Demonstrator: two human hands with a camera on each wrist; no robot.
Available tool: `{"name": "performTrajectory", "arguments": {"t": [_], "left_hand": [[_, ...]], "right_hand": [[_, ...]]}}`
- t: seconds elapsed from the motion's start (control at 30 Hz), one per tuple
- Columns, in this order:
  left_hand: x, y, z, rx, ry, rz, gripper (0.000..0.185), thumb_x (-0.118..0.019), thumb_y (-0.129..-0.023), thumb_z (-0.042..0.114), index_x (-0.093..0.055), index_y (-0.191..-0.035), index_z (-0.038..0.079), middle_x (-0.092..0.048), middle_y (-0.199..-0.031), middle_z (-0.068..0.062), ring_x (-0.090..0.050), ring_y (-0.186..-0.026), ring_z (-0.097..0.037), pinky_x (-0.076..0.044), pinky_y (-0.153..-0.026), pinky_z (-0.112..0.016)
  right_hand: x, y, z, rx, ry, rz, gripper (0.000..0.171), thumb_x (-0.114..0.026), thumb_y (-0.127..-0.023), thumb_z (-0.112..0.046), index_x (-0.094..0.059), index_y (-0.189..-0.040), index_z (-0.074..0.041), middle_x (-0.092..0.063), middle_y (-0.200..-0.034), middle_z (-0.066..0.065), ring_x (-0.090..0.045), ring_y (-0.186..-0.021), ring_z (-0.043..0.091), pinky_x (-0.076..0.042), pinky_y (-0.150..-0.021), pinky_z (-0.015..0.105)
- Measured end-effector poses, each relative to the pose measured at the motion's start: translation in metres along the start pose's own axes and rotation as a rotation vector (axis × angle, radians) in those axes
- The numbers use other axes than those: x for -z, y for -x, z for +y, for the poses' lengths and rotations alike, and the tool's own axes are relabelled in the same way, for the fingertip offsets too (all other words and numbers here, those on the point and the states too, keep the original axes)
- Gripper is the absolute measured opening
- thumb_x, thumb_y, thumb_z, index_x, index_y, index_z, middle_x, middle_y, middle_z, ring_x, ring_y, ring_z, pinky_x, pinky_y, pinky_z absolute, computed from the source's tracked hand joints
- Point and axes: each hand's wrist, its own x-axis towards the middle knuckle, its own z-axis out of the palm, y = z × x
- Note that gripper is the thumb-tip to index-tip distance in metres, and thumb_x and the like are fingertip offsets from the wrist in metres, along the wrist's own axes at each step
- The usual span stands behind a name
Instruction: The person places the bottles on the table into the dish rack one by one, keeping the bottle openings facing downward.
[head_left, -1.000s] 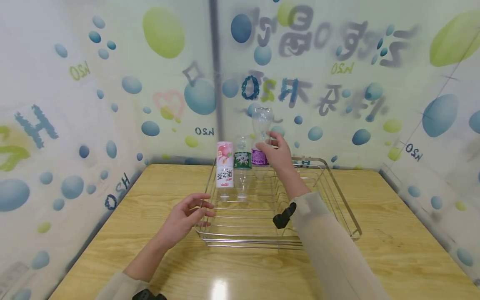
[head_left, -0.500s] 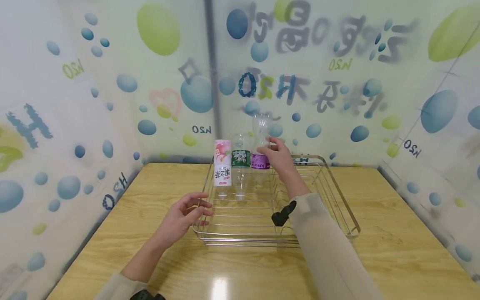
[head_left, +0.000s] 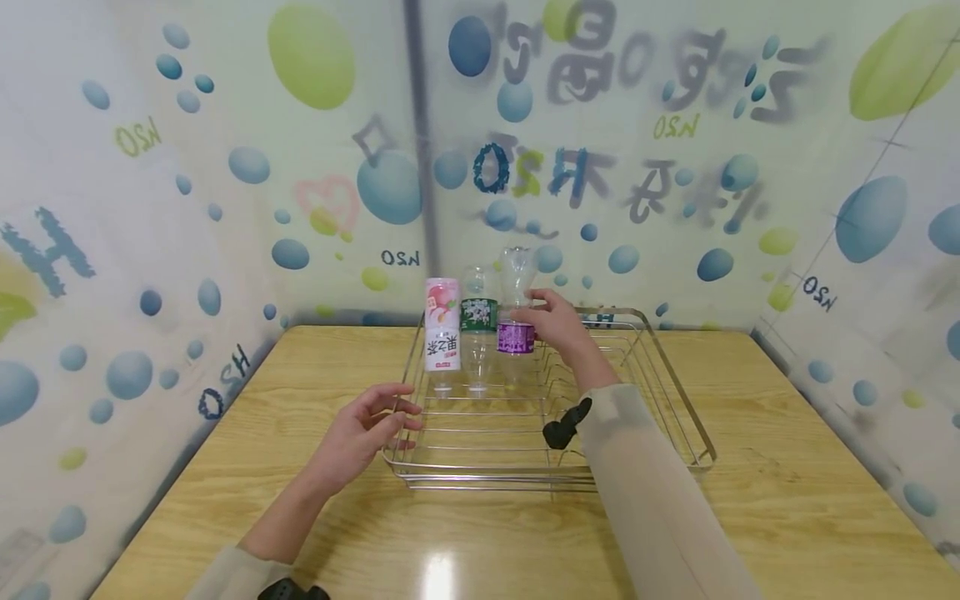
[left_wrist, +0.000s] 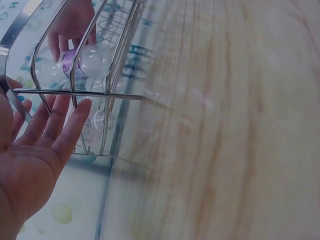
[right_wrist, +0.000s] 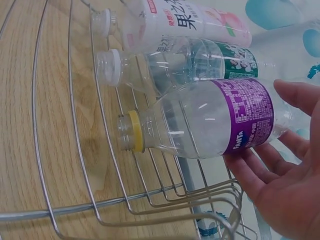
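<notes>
**Light, empty bottle held at its label band in the wire rack**

The right hand point(head_left: 558, 327) has its grip on the purple-labelled bottle point(head_left: 516, 321), fingers point(right_wrist: 260, 172) curved round the label band with the thumb on the other side. It is a loose, partly closed hold rather than a hard squeeze. The bottle stands upside down at the far left of the wire rack point(head_left: 678, 392), its yellow cap point(right_wrist: 131, 131) down among the wires and its base uppermost.

The bottle looks empty and clear, so I judge it very light, thin-walled and easy to dent; a firm pinch would buckle it. The smooth plastic is likely somewhat slippery, and the label band gives the surest hold, being the straightest part of the body. Standing on its narrow cap it looks top-heavy and apt to tip unless the wires hold the neck.

Just left of it, also cap down, stand a green-labelled bottle point(head_left: 479, 321) and then a pink-labelled bottle point(head_left: 442, 325). The three are close in a row, and I cannot tell whether they touch.

The left hand point(head_left: 363, 437) holds nothing: its fingers point(left_wrist: 55, 125) are nearly straight and relaxed, lying against the near left corner of the rack, seemingly touching the rim wire.

The rack sits on a wooden bench point(head_left: 787, 500), with walls printed in blue and green bubbles behind.
</notes>
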Motion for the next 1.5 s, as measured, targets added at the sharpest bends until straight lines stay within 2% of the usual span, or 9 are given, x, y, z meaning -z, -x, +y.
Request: {"name": "performTrajectory", "arguments": {"t": [0.4,0.73,1.17,1.33,1.5], "left_hand": [[0.0,0.0,0.0,0.009,-0.001,0.003,0.043,-0.059,-0.113,0.009,-0.049,-0.155,0.002,-0.058,-0.141,-0.04,-0.077,-0.112,-0.021,-0.07,-0.089,-0.042],[0.0,0.001,0.001,0.01,-0.011,0.007,0.043,-0.06,-0.113,0.01,-0.05,-0.155,0.001,-0.058,-0.14,-0.041,-0.078,-0.112,-0.02,-0.07,-0.089,-0.041],[-0.001,0.001,0.001,0.003,-0.006,0.005,0.043,-0.06,-0.114,0.011,-0.05,-0.154,0.001,-0.058,-0.14,-0.042,-0.078,-0.112,-0.022,-0.07,-0.088,-0.041],[-0.002,0.002,0.002,0.008,-0.01,0.009,0.043,-0.06,-0.114,0.011,-0.05,-0.155,0.001,-0.058,-0.141,-0.041,-0.077,-0.113,-0.024,-0.07,-0.089,-0.041],[-0.002,0.001,0.003,0.007,-0.021,0.009,0.047,-0.059,-0.114,0.011,-0.046,-0.156,-0.004,-0.06,-0.139,-0.04,-0.077,-0.113,-0.025,-0.07,-0.089,-0.042]], "right_hand": [[0.0,0.002,0.002,-0.008,0.034,-0.027,0.072,-0.07,-0.108,-0.037,-0.039,-0.168,-0.013,-0.048,-0.167,0.022,-0.054,-0.149,0.042,-0.043,-0.128,0.06],[0.0,0.002,0.005,0.029,0.153,-0.017,0.073,-0.07,-0.107,-0.042,-0.041,-0.168,-0.014,-0.052,-0.164,0.021,-0.054,-0.149,0.042,-0.047,-0.124,0.061],[0.003,-0.001,0.013,0.042,0.236,-0.022,0.08,-0.068,-0.108,-0.048,-0.034,-0.172,-0.012,-0.049,-0.167,0.023,-0.047,-0.155,0.045,-0.041,-0.128,0.064],[0.004,-0.002,0.015,0.035,0.245,-0.033,0.081,-0.071,-0.107,-0.043,-0.033,-0.173,-0.015,-0.051,-0.166,0.022,-0.049,-0.154,0.045,-0.042,-0.127,0.064],[0.004,0.0,0.015,0.028,0.262,-0.046,0.08,-0.071,-0.108,-0.038,-0.031,-0.173,-0.014,-0.053,-0.164,0.022,-0.051,-0.151,0.045,-0.045,-0.125,0.063]]}}
